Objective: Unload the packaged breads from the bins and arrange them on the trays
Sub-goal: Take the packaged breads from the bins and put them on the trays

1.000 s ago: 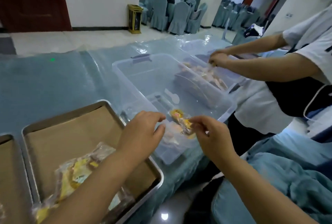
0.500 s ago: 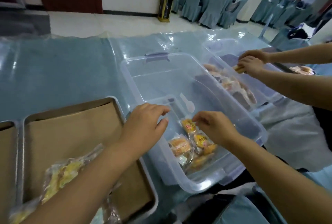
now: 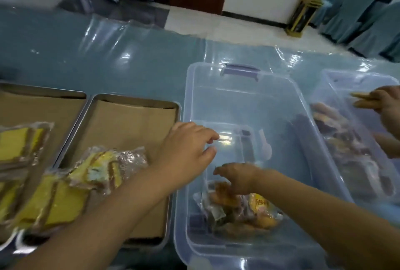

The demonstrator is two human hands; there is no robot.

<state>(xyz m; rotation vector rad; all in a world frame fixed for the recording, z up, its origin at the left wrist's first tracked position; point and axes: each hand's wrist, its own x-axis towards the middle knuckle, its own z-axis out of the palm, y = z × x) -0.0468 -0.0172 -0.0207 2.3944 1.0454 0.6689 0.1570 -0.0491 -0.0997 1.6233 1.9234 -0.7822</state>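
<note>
Two trays sat side by side at the table's point(image 3: 108, 59) near left edge: an outer tray point(image 3: 43, 91) and an inner tray point(image 3: 138, 99), both lined with brown paper. Yellow cake packets point(image 3: 95, 172) lay heaped on the near half of the inner tray, more of the same on the outer one. Just right of the inner tray stood a clear bin point(image 3: 188, 118), its purple handle point(image 3: 240, 70) at the far end. Packaged breads point(image 3: 257, 209) lay bunched in the bin's near end; a white spoon point(image 3: 266, 144) lay further back on its floor. Left hand point(image 3: 188, 150) hovered over the bin's left rim, fingers loose and spread, holding nothing. Right hand point(image 3: 238, 180) was down inside the bin, fingertips on top of the breads; too blurred to tell whether it had hold of one. A second bin point(image 3: 337, 88) stood at the right, darker packets inside, with another person's hands point(image 3: 383, 103) above it, pinching something bread-coloured.
</note>
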